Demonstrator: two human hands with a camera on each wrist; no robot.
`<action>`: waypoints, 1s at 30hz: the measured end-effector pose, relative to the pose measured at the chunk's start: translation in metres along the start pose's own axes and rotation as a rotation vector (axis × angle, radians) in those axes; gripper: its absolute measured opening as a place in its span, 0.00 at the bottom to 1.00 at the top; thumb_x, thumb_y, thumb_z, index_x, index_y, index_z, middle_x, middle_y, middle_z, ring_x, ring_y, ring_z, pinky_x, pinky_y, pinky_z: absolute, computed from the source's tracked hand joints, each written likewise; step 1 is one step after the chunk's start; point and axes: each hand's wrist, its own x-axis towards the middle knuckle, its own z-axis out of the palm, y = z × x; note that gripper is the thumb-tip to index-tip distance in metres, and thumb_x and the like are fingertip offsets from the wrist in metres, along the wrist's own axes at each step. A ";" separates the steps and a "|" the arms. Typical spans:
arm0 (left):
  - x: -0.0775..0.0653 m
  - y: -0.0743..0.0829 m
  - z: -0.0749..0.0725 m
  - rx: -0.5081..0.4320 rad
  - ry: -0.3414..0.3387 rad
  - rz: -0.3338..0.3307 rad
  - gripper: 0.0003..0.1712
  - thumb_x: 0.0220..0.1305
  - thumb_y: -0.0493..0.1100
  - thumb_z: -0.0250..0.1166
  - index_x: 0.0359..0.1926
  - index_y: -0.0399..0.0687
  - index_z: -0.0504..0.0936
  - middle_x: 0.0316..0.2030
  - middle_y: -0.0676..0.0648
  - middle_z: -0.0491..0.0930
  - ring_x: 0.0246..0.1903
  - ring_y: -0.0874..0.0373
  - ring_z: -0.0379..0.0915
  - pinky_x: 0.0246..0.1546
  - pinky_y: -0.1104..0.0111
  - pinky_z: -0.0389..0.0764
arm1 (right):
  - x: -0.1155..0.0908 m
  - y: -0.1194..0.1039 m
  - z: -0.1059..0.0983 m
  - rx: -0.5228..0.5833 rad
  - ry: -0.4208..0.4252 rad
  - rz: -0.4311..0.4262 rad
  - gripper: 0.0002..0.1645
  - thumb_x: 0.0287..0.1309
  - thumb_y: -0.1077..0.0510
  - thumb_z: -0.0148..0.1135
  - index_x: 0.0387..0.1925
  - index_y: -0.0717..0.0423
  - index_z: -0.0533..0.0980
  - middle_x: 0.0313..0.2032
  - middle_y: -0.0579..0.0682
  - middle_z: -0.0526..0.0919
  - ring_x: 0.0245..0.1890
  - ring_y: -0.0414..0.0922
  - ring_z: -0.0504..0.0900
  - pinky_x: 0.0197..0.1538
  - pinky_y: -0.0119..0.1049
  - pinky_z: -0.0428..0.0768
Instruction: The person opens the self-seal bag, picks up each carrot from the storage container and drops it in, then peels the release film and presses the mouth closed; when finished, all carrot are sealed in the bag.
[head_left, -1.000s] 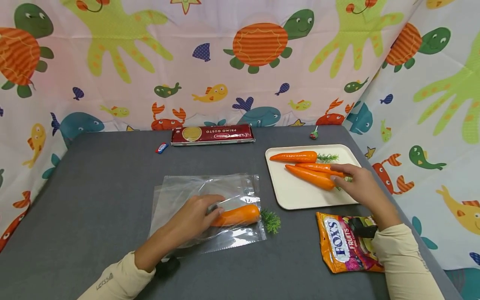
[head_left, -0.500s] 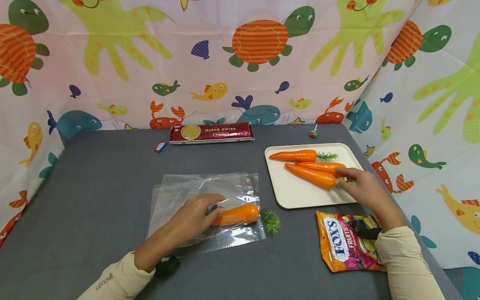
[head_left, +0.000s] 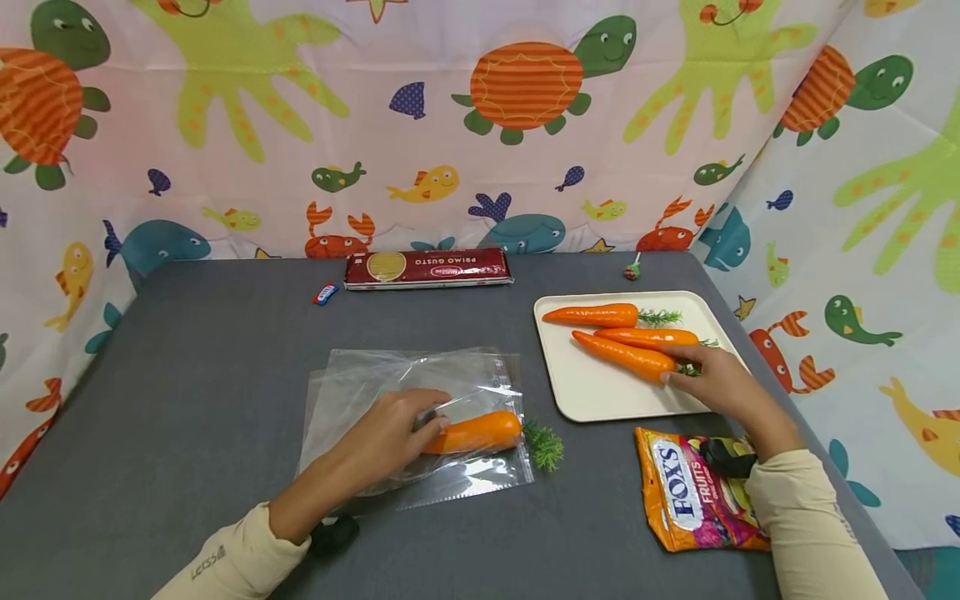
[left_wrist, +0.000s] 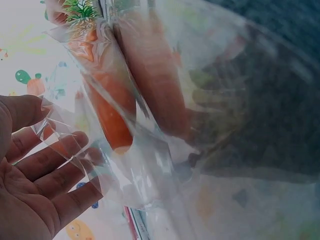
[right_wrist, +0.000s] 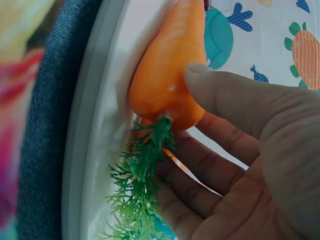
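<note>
A clear plastic bag [head_left: 480, 383] lies at mid-table with an orange carrot [head_left: 480, 432] inside, its green top poking out of the right end. My left hand [head_left: 393, 429] grips the bag near the carrot's tip. In the left wrist view, crinkled film [left_wrist: 65, 140] runs to the thumb and fingers. On the right, my right hand [head_left: 708, 375] holds the thick end of the front carrot [head_left: 622, 354] on a cream tray [head_left: 577, 396]. The right wrist view shows the thumb on this carrot [right_wrist: 165, 75], with fingers curled behind it near the leaves [right_wrist: 142, 165].
Two more carrots, one rearmost [head_left: 592, 315] and one in the middle [head_left: 652, 336], lie on the tray. A Fox's candy packet [head_left: 682, 492] sits under the right forearm. Behind are a red pasta packet [head_left: 427, 269], a small blue sweet [head_left: 326, 293] and a lollipop [head_left: 632, 271].
My right hand has shifted from above the middle carrot's leafy end onto the front carrot's thick end. The left hand stays in place on the bag.
</note>
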 end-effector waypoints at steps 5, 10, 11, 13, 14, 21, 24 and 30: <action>0.001 0.001 0.000 -0.006 -0.007 0.005 0.19 0.61 0.41 0.70 0.52 0.37 0.82 0.49 0.45 0.82 0.50 0.53 0.79 0.50 0.58 0.79 | 0.001 0.002 0.003 0.003 -0.015 -0.012 0.30 0.59 0.59 0.67 0.59 0.70 0.73 0.51 0.69 0.77 0.49 0.62 0.74 0.54 0.61 0.71; 0.001 0.001 0.001 -0.002 -0.023 -0.018 0.20 0.62 0.42 0.69 0.53 0.38 0.82 0.51 0.45 0.82 0.51 0.53 0.78 0.51 0.57 0.78 | 0.003 -0.002 0.006 0.016 -0.052 -0.028 0.32 0.59 0.58 0.68 0.59 0.72 0.71 0.52 0.70 0.76 0.50 0.62 0.73 0.55 0.62 0.69; 0.001 0.000 0.001 -0.001 -0.025 -0.020 0.20 0.62 0.42 0.69 0.54 0.38 0.81 0.51 0.45 0.82 0.52 0.53 0.78 0.52 0.57 0.78 | 0.003 -0.002 0.006 0.018 -0.055 -0.029 0.31 0.59 0.58 0.68 0.59 0.72 0.71 0.52 0.69 0.76 0.49 0.62 0.73 0.55 0.61 0.69; 0.002 0.000 0.001 0.002 -0.023 -0.017 0.21 0.63 0.42 0.69 0.54 0.37 0.81 0.51 0.44 0.82 0.52 0.52 0.77 0.52 0.57 0.78 | 0.004 -0.004 0.006 0.020 -0.056 -0.034 0.30 0.60 0.59 0.67 0.59 0.73 0.71 0.52 0.69 0.76 0.48 0.61 0.73 0.54 0.61 0.70; 0.002 0.000 0.001 0.004 -0.021 -0.014 0.20 0.63 0.41 0.69 0.54 0.37 0.81 0.51 0.44 0.82 0.52 0.52 0.77 0.52 0.57 0.78 | 0.004 -0.004 0.007 0.021 -0.055 -0.036 0.30 0.60 0.59 0.67 0.59 0.73 0.71 0.51 0.69 0.77 0.48 0.61 0.73 0.54 0.60 0.70; 0.002 0.001 -0.002 -0.003 -0.009 -0.005 0.20 0.62 0.41 0.69 0.53 0.38 0.82 0.50 0.46 0.82 0.49 0.55 0.79 0.51 0.58 0.78 | 0.003 -0.007 0.007 0.011 -0.054 -0.039 0.30 0.59 0.60 0.67 0.58 0.73 0.72 0.51 0.68 0.77 0.47 0.60 0.73 0.54 0.60 0.71; 0.002 0.001 -0.004 -0.001 -0.006 -0.009 0.19 0.63 0.41 0.69 0.53 0.39 0.82 0.50 0.47 0.82 0.50 0.54 0.78 0.51 0.58 0.78 | 0.003 -0.009 0.007 0.014 -0.043 -0.051 0.29 0.59 0.60 0.68 0.58 0.73 0.72 0.51 0.68 0.77 0.47 0.60 0.73 0.54 0.60 0.71; 0.002 0.000 -0.007 0.007 -0.014 -0.007 0.19 0.63 0.42 0.68 0.53 0.40 0.82 0.49 0.48 0.83 0.50 0.55 0.78 0.51 0.59 0.78 | 0.002 -0.014 0.008 0.036 -0.031 -0.060 0.30 0.59 0.61 0.68 0.59 0.72 0.72 0.53 0.68 0.76 0.49 0.61 0.73 0.56 0.61 0.70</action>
